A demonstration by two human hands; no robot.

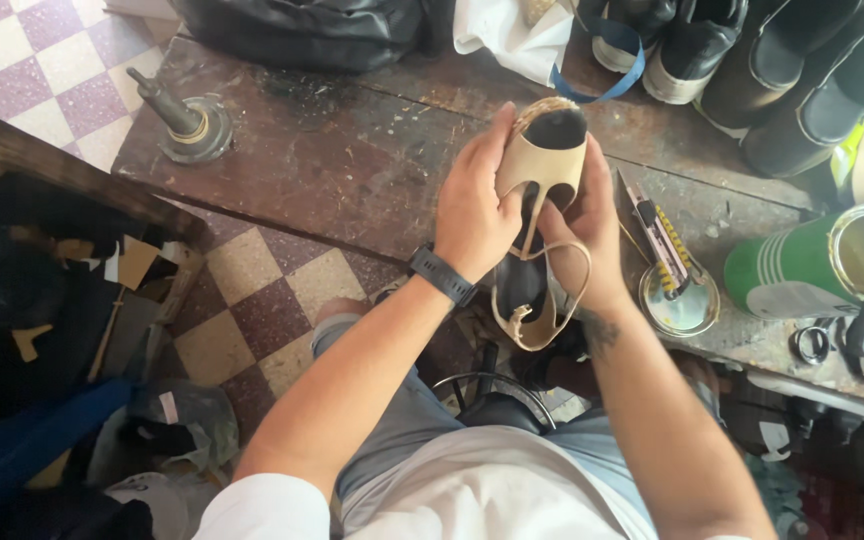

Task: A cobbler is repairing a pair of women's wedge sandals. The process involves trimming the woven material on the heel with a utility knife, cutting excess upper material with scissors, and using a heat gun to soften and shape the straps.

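Observation:
Both my hands hold a beige strappy sandal (pixel 544 165) upright over the near edge of a worn brown workbench (pixel 332 160). My left hand (pixel 475 205), with a black watch on the wrist, grips the sandal's left side with the thumb up along it. My right hand (pixel 587 225) cups it from the right and behind. The sandal's ankle strap (pixel 542 305) dangles in a loop below my hands, above my lap.
On the bench stand a metal shoe anvil (pixel 184 118) at left, a utility knife (pixel 662 240) over a round tin lid (pixel 680 305), an open green glue can (pixel 812 265) with a brush, several dark shoes (pixel 752 60) and a black bag (pixel 302 30). Checkered floor and scraps lie left.

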